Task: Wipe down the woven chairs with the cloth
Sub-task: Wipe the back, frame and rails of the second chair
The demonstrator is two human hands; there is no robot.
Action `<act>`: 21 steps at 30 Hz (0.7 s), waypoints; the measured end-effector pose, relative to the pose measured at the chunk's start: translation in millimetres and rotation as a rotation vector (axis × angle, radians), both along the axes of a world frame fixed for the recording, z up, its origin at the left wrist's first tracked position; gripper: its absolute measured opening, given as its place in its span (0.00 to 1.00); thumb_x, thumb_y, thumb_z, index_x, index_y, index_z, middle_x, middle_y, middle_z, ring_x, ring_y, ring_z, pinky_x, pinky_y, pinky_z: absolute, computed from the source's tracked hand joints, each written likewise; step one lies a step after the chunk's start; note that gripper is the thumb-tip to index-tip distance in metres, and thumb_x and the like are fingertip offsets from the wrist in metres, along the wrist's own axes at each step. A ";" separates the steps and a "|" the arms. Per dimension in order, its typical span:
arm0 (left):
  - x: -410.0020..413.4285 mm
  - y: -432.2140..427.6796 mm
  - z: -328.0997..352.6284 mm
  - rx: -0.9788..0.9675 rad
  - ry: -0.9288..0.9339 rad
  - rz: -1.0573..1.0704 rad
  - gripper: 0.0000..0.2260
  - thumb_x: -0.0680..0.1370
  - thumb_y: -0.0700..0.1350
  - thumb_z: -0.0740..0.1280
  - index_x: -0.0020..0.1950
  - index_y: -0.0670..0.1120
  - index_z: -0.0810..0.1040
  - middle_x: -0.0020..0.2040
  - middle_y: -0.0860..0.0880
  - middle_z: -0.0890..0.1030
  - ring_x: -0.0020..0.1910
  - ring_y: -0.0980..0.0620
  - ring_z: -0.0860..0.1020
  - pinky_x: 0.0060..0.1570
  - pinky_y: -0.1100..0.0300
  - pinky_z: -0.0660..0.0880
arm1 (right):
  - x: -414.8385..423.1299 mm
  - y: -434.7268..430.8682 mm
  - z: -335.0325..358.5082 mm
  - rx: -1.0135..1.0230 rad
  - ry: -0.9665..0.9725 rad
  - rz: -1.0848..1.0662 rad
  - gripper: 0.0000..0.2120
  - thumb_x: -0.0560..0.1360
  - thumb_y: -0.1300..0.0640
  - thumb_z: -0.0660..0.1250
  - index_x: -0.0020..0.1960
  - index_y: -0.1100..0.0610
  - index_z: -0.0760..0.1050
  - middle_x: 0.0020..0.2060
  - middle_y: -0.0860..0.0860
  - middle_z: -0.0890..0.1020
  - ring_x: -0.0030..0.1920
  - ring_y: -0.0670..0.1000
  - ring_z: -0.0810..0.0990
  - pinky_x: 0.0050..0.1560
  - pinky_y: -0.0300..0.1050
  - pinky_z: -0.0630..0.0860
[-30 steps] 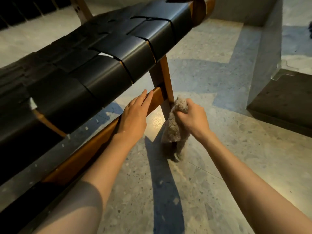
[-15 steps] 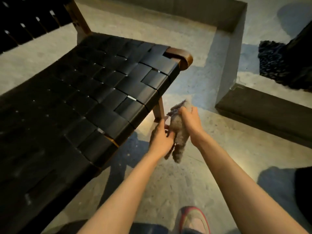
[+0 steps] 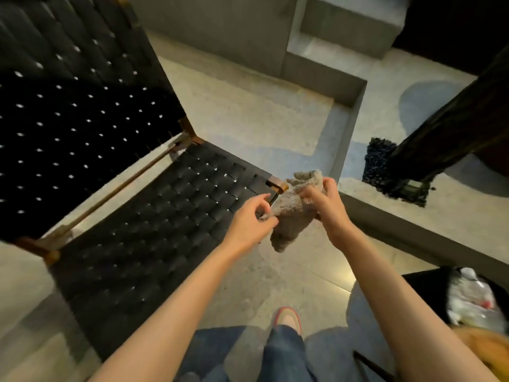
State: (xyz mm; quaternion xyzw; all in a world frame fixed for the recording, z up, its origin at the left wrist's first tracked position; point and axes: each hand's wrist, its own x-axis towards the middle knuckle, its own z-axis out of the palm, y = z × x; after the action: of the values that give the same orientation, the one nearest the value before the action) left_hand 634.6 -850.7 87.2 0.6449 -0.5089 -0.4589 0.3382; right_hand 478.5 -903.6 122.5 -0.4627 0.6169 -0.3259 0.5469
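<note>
Pale speckled stone floor [image 3: 242, 106] with grey concrete ledges behind; the frame is a bit motion-soft. On the left is the woven chair [image 3: 154, 224], with black strap seat and back on a brown wood frame, and light shows through the gaps in the weave. My view has the left hand [image 3: 249, 220] pinching the lower edge of the cloth [image 3: 292, 213] between thumb and fingertips. The cloth is a grey fluffy wad held in the air just off the seat's front right wooden corner [image 3: 276, 184]. I can't tell if it touches that corner. The right hand [image 3: 329, 208] has its fingers curled round the cloth's upper part, a firm grip. Risks as I judge them: the cloth is bunched, so a pass now would skip straps; the left pinch is light, so the cloth could slip free if tugged; the pile could snag on the wood corner or catch in the weave gaps; leaning on the seat edge could tip or slide the chair on smooth stone. For containers, there is one at lower right, a black open-mouthed bag or bin [image 3: 429, 285] holding crumpled clear and white material [image 3: 473, 296] with a red speck. It is likely plastic waste, too blurred to say more.
</note>
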 end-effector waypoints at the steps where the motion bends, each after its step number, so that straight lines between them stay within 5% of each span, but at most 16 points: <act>1: 10.1 7.2 28.4 -0.009 0.004 -0.020 0.05 0.74 0.41 0.68 0.41 0.48 0.73 0.59 0.59 0.74 0.59 0.62 0.71 0.55 0.62 0.65 | 6.6 6.6 27.5 -0.010 -0.015 0.035 0.12 0.76 0.58 0.65 0.57 0.52 0.66 0.48 0.49 0.75 0.47 0.45 0.76 0.43 0.40 0.73; 4: 42.6 31.7 106.3 -0.017 0.043 -0.062 0.07 0.74 0.41 0.66 0.39 0.45 0.70 0.59 0.56 0.76 0.59 0.62 0.71 0.56 0.61 0.66 | 30.8 29.2 101.6 -0.032 -0.043 0.107 0.15 0.75 0.57 0.67 0.58 0.51 0.65 0.52 0.49 0.75 0.52 0.48 0.78 0.44 0.40 0.75; 7: 78.1 63.5 163.9 -0.048 0.000 -0.059 0.10 0.74 0.40 0.66 0.36 0.46 0.66 0.48 0.46 0.80 0.54 0.58 0.76 0.54 0.54 0.72 | 55.5 55.9 155.8 -0.027 -0.035 0.170 0.19 0.75 0.56 0.69 0.61 0.51 0.64 0.54 0.49 0.75 0.53 0.48 0.78 0.44 0.39 0.77; 11: 125.9 110.2 203.7 -0.090 -0.071 0.013 0.10 0.75 0.46 0.68 0.40 0.51 0.68 0.37 0.56 0.75 0.37 0.64 0.74 0.37 0.69 0.71 | 91.4 91.0 195.6 -0.012 -0.002 0.231 0.23 0.72 0.51 0.71 0.62 0.51 0.64 0.52 0.47 0.75 0.50 0.46 0.79 0.42 0.38 0.79; 13: 145.5 130.9 211.2 -0.099 -0.107 0.040 0.09 0.76 0.48 0.68 0.43 0.55 0.68 0.38 0.56 0.75 0.34 0.65 0.73 0.34 0.69 0.71 | 108.4 105.4 202.1 -0.016 0.041 0.238 0.24 0.72 0.49 0.72 0.61 0.49 0.64 0.53 0.47 0.74 0.51 0.47 0.78 0.47 0.42 0.79; 16: 169.1 153.8 216.5 -0.104 -0.095 0.070 0.08 0.77 0.49 0.67 0.46 0.58 0.68 0.40 0.57 0.77 0.36 0.67 0.75 0.34 0.73 0.71 | 133.7 121.7 202.3 0.003 0.076 0.265 0.25 0.72 0.47 0.71 0.63 0.48 0.62 0.58 0.51 0.72 0.54 0.50 0.77 0.51 0.47 0.80; 21: 198.8 165.3 220.5 -0.047 -0.059 0.102 0.06 0.79 0.48 0.65 0.47 0.59 0.70 0.46 0.59 0.78 0.46 0.66 0.76 0.43 0.74 0.71 | 167.2 138.5 195.6 0.009 0.037 0.502 0.34 0.72 0.46 0.71 0.70 0.43 0.55 0.59 0.44 0.67 0.50 0.44 0.77 0.42 0.38 0.79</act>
State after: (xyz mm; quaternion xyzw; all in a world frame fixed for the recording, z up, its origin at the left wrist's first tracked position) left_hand 833.4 -685.5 307.7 0.6752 -0.4958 -0.4097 0.3612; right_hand 645.7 -765.2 318.1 -0.6048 0.4941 -0.1688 0.6014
